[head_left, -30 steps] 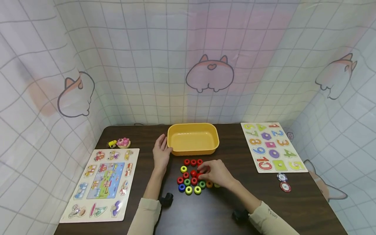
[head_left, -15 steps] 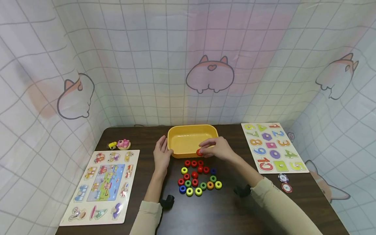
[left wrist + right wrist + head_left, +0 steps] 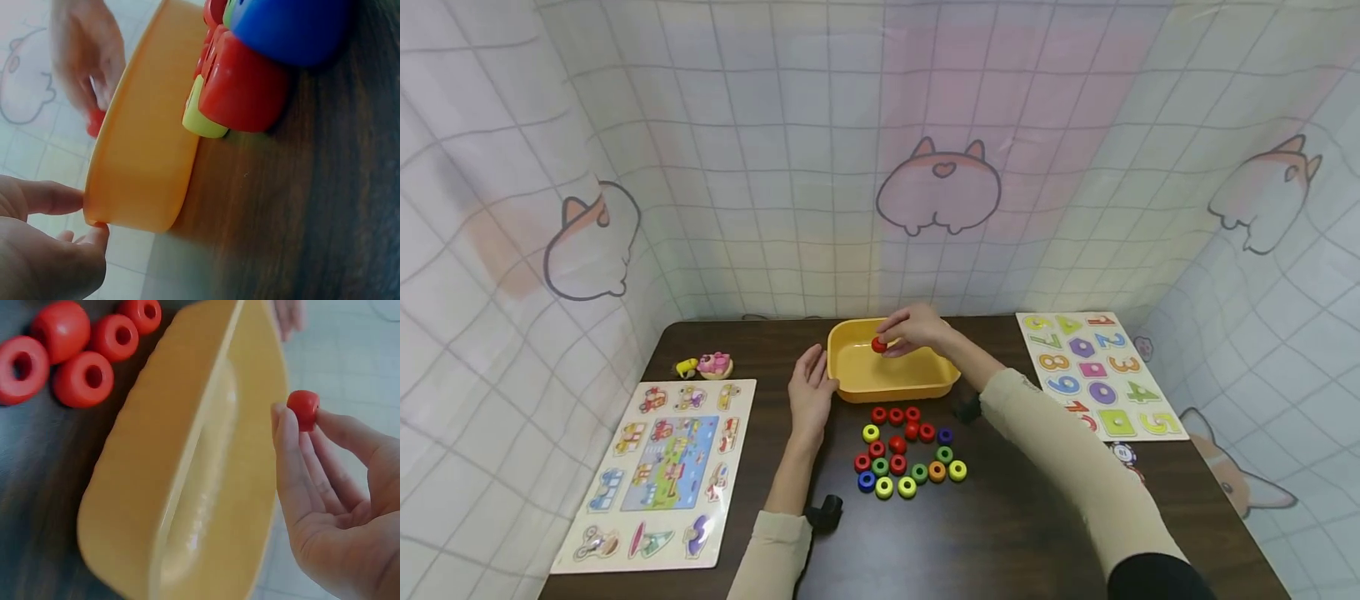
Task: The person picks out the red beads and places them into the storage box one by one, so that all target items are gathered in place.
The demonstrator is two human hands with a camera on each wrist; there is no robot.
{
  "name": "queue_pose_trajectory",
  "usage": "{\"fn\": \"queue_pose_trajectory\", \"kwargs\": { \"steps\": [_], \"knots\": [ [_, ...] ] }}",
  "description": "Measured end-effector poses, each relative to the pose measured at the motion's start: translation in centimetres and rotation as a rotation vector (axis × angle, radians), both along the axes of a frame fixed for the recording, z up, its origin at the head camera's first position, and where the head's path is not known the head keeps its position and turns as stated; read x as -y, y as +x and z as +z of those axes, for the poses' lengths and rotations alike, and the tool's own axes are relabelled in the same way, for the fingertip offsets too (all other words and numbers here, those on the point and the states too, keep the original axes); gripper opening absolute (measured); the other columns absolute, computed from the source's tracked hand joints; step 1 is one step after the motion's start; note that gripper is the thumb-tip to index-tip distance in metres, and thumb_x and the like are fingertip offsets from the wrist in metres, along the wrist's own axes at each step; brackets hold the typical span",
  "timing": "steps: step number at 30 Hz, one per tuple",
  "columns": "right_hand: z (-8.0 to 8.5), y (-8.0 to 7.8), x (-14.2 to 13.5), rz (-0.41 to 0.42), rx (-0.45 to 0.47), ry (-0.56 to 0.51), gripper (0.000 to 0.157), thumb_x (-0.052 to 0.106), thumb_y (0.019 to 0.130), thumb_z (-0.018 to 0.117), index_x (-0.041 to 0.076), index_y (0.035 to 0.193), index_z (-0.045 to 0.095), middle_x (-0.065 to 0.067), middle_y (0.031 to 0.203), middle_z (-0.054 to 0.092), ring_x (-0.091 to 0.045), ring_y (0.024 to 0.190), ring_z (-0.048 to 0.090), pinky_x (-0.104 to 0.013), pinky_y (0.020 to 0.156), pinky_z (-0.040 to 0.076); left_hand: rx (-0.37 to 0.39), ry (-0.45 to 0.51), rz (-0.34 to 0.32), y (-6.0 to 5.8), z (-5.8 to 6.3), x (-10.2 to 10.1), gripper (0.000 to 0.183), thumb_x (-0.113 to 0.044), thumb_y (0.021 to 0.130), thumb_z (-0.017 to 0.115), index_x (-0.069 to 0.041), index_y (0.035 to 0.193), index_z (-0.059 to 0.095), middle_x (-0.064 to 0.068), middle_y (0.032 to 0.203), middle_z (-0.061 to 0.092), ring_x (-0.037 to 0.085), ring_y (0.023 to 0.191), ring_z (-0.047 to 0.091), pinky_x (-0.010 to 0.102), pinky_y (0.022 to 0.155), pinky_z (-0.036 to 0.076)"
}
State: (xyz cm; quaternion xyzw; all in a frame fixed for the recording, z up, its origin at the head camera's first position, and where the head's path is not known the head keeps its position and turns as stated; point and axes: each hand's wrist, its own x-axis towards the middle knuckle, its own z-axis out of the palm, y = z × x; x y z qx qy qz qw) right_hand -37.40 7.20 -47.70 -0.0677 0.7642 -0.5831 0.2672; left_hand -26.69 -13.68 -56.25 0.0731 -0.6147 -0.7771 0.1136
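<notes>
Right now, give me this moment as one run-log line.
Right hand: pinches red bead above yellow tray | Left hand: touches yellow tray's left end | Other beads: on table, near side of yellow tray

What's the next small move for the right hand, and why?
Probably lower the red bead into the yellow tray and let go: the right hand pinches it above the tray's interior, and the left hand touches the tray's left end, which might help keep it steady.
</notes>
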Motion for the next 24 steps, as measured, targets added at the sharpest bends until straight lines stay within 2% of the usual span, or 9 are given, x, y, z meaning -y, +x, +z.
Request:
{"fn": "queue_pose_trajectory", "kwargs": {
  "steps": [6,14,18,21,24],
  "knots": [
    [-2.4,-2.1,3.6,-0.039,-0.014,0.06,0.023,0.003,0.084,0.073,-0.003,0.106,0.072,-0.022,0.099,0.071,-0.043,0.09,0.069,-0.051,0.085,0.056,0.01,-0.014,0.002,0.0,0.1,0.3,0.068,0.016,0.085,0.054,-0.01,0.146,0.041,0.005,0.151,0.04,0.016,0.136,0.043,0.035,0.107,0.042],
    [-5.5,-2.7,6.7,-0.087,-0.078,0.192,0.012,0.004,0.082,0.076,0.001,0.094,0.076,-0.016,0.087,0.073,-0.035,0.078,0.072,-0.043,0.072,0.061,0.023,0.008,-0.011,0.1,0.0,0.0,0.067,0.017,0.086,0.051,-0.011,0.145,0.042,0.005,0.152,0.039,0.016,0.137,0.041,0.04,0.111,0.038],
    [-6.9,-3.0,7.4,-0.114,-0.092,0.2,0.01,0.005,0.081,0.077,0.003,0.09,0.077,-0.013,0.081,0.073,-0.03,0.07,0.073,-0.038,0.064,0.061,0.0,0.024,0.001,0.1,-0.1,-0.2,0.068,0.018,0.084,0.051,-0.008,0.146,0.041,0.008,0.152,0.039,0.017,0.137,0.042,0.041,0.111,0.037],
    [-7.0,-2.6,7.4,-0.108,-0.107,0.172,0.012,0.005,0.082,0.076,0.002,0.094,0.077,-0.013,0.084,0.073,-0.03,0.072,0.073,-0.039,0.065,0.061,-0.016,0.027,0.016,0.1,0.0,-0.3,0.069,0.019,0.081,0.051,-0.006,0.145,0.041,0.01,0.151,0.039,0.018,0.137,0.043,0.042,0.11,0.038],
    [-5.8,-1.8,6.7,-0.075,-0.157,0.177,0.015,0.007,0.085,0.074,0.002,0.099,0.076,-0.013,0.091,0.074,-0.03,0.078,0.073,-0.04,0.07,0.061,-0.033,0.032,0.017,0.1,0.0,-0.2,0.07,0.021,0.079,0.05,-0.003,0.144,0.041,0.013,0.151,0.038,0.023,0.138,0.042,0.045,0.11,0.037]
  ]
}}
